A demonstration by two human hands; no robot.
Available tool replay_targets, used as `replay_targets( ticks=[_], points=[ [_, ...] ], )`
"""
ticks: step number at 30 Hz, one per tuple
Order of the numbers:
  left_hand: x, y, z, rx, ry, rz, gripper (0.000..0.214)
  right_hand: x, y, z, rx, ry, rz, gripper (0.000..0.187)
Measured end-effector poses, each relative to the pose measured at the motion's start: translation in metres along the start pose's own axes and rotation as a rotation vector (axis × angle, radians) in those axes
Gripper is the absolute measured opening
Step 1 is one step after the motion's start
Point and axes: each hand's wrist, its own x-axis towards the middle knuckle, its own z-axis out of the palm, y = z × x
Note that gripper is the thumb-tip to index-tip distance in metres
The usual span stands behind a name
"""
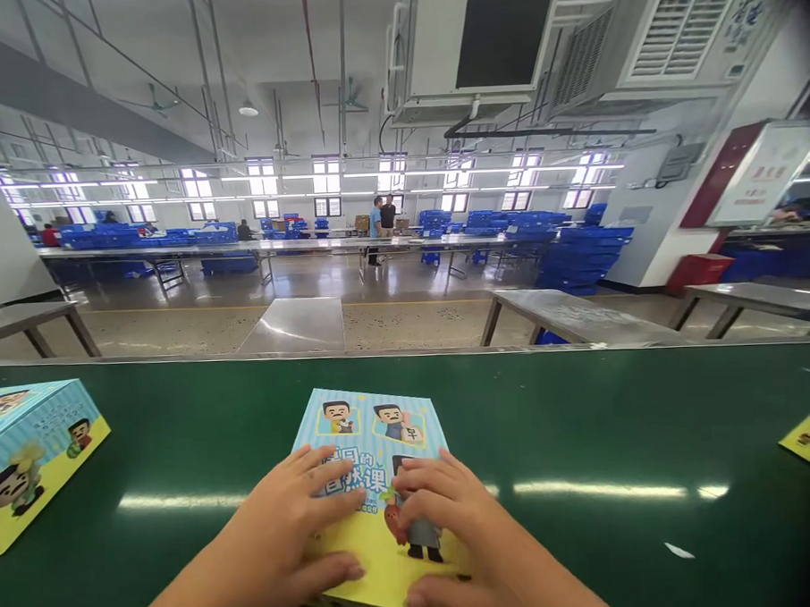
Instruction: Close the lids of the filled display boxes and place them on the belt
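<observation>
Glossy green desk (pixel 584 403) is carrying a smooth, flat rectangular cardboard box (pixel 373 545); a second box (pixel 46 471) is sitting left of it. Left hand (pixel 287 523) and right hand (pixel 461 516) are resting on its top, fingers loosely spread, gripping nothing. Seemingly steadying or pressing; lifting would be calling for side holds.

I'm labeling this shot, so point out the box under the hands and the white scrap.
Box (pixel 371 545): head view, yellow area of the printed top.
White scrap (pixel 679 551): head view, its middle.
</observation>
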Motion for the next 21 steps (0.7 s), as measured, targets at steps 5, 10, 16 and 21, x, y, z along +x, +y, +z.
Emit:
replay_targets(
  ticks=[5, 10, 16, 21],
  points=[
    [-0.024, -0.005, 0.004, 0.197, -0.054, 0.090, 0.073, -0.003, -0.011, 0.021, -0.196, 0.060, -0.150, 0.041],
    [-0.034, -0.020, 0.016, 0.420, 0.069, 0.124, 0.059, 0.008, -0.005, 0.047, -0.373, 0.256, -0.304, 0.025],
    [-0.038, -0.026, 0.007, 0.398, 0.030, 0.127, 0.052, 0.021, -0.017, 0.057, -0.289, 0.309, -0.349, 0.023],
    [-0.035, -0.022, -0.028, 0.186, -0.096, 0.048, 0.043, 0.036, -0.033, 0.044, -0.069, 0.167, -0.223, 0.010]
  ],
)
